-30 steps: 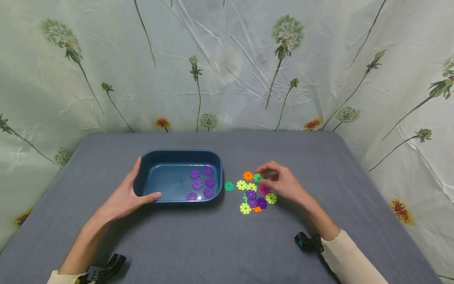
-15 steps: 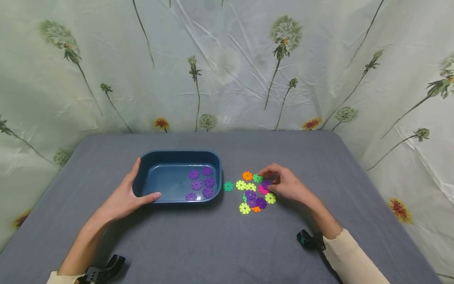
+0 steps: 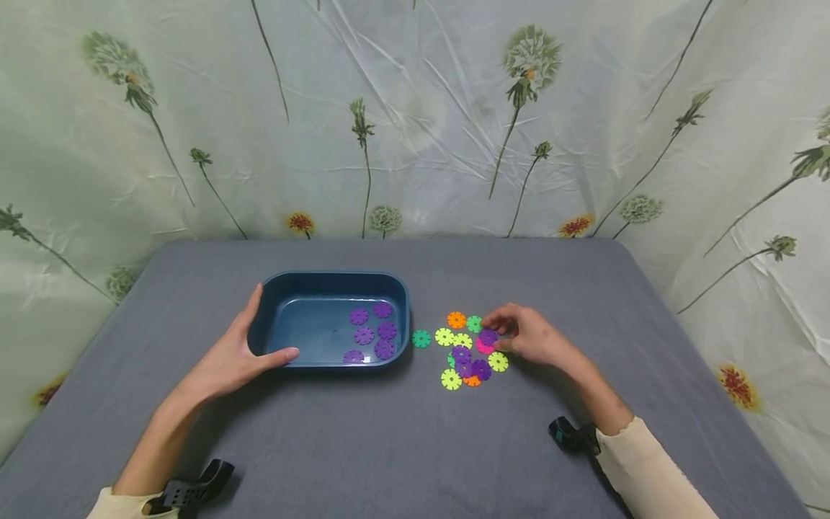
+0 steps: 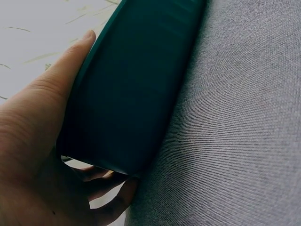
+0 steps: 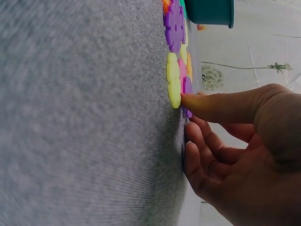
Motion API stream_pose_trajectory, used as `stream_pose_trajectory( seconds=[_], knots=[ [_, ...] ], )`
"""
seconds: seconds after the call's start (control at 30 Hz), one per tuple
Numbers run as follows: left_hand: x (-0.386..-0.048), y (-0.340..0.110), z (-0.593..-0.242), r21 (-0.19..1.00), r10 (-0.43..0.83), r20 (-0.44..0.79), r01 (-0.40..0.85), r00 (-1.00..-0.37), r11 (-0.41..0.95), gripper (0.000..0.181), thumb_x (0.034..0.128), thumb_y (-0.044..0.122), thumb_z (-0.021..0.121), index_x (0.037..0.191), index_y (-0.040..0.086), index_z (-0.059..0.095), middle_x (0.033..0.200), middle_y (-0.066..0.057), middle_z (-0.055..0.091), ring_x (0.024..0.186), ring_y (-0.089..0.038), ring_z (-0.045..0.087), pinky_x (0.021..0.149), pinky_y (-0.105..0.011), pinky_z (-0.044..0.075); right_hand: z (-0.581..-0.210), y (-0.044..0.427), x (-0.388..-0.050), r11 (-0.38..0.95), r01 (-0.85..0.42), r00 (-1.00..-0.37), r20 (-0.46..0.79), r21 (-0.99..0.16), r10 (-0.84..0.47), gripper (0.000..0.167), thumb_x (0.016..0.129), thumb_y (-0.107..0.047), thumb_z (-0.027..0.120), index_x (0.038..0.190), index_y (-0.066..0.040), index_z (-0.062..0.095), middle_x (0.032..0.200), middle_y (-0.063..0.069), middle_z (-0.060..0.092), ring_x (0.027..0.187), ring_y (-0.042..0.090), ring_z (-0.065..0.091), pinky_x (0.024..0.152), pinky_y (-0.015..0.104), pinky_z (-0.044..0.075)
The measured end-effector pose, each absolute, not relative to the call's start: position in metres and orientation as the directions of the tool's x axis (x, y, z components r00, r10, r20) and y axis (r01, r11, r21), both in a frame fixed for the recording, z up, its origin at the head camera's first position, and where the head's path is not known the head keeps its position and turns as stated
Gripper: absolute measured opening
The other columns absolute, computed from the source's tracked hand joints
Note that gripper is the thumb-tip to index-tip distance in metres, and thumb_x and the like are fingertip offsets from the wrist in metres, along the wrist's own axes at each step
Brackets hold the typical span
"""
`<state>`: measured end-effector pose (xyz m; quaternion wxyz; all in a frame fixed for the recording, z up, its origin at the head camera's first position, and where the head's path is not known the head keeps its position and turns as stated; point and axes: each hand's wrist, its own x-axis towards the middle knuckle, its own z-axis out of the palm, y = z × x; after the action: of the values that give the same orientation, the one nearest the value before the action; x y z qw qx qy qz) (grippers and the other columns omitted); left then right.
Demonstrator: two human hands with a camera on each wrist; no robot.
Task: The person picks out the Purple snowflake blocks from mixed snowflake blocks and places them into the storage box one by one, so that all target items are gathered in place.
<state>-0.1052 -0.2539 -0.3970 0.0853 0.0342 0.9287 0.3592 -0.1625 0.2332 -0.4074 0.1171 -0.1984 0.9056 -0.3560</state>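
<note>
Right of frame centre: my right hand [image 3: 530,336] brackets a purple disc [image 3: 488,336], can't tell if pinched; lift it straight up. Left hand [image 3: 223,358] grips tub [image 3: 305,333].

Surface [image 3: 363,447]: grey, finely woven cloth, far corners rounded. Blue bin [image 3: 328,366] upright on it, long sides running crosswise. Loose notched discs all right of bin. Green disc [image 3: 421,339] nearest, just beside bin's right wall. Farther right of bin: orange disc [image 3: 457,320], another green, paired yellow discs [image 3: 444,336], pink disc [image 3: 483,349]. Level with bin's near edge: overlapping purple discs [image 3: 481,370], second orange partly under them, more yellows around.
</note>
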Motion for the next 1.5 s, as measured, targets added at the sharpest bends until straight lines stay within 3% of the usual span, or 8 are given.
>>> stream_pose_trajectory(
  seconds=[0.37,0.7,1.1,1.5],
  knots=[
    [-0.105,-0.252,-0.397,0.669,0.111,-0.138,-0.011,-0.984,0.743,0.131,0.0851,0.051,0.081,0.166,0.024,-0.018,0.174,-0.028,-0.004,0.157,-0.059,0.009,0.115,-0.082,0.020,-0.407,0.232,-0.165,0.659,-0.258,-0.892,-0.087,-0.707,-0.443,0.031,0.083,0.010,0.076,0.113,0.002,0.071,0.101,0.013,0.069,0.089,0.021,0.059,0.076,0.023,0.052],
    [-0.102,-0.256,-0.398,0.668,0.109,-0.137,-0.010,-0.985,0.744,0.130,0.0856,0.050,0.081,0.166,0.025,-0.018,0.175,-0.026,-0.004,0.156,-0.058,0.011,0.112,-0.083,0.023,-0.407,0.229,-0.166,0.605,-0.271,-0.881,-0.060,-0.749,-0.469,0.027,0.087,0.014,0.066,0.113,0.004,0.069,0.099,0.015,0.070,0.087,0.019,0.063,0.075,0.022,0.056],
    [-0.106,-0.253,-0.399,0.666,0.107,-0.139,-0.013,-0.984,0.746,0.130,0.0853,0.052,0.081,0.166,0.025,-0.018,0.174,-0.027,-0.004,0.157,-0.059,0.010,0.114,-0.083,0.021,-0.403,0.219,-0.168,0.604,-0.303,-0.877,-0.033,-0.737,-0.480,0.019,0.094,0.005,0.067,0.112,-0.001,0.072,0.099,0.012,0.071,0.089,0.017,0.064,0.076,0.023,0.056],
    [-0.105,-0.251,-0.397,0.663,0.098,-0.143,-0.022,-0.985,0.748,0.131,0.0850,0.052,0.081,0.166,0.024,-0.018,0.174,-0.028,-0.004,0.156,-0.060,0.011,0.113,-0.083,0.021,-0.401,0.202,-0.171,0.561,-0.266,-0.896,-0.014,-0.784,-0.444,0.027,0.096,-0.002,0.070,0.123,-0.007,0.072,0.103,0.010,0.071,0.090,0.018,0.064,0.074,0.024,0.056]
  ],
)
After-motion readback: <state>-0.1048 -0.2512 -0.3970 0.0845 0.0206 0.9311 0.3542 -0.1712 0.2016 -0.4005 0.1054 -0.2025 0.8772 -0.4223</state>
